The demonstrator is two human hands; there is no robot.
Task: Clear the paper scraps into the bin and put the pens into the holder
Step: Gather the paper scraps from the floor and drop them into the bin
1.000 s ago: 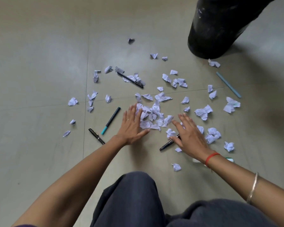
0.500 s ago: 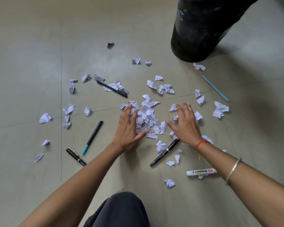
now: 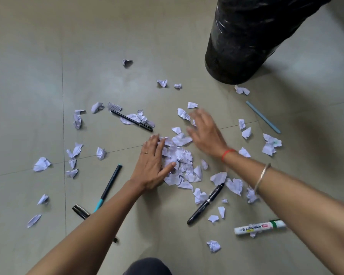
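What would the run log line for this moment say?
phase: gathering scraps | left hand: flat against pile | right hand: open, over far scraps | pens: on floor | bin: upright

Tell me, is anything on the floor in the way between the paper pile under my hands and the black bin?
Nothing solid. Between the paper pile and the black bin lies open floor with only a few loose scraps. The right hand hovers over that stretch, and the left hand rests at the pile's near-left side.
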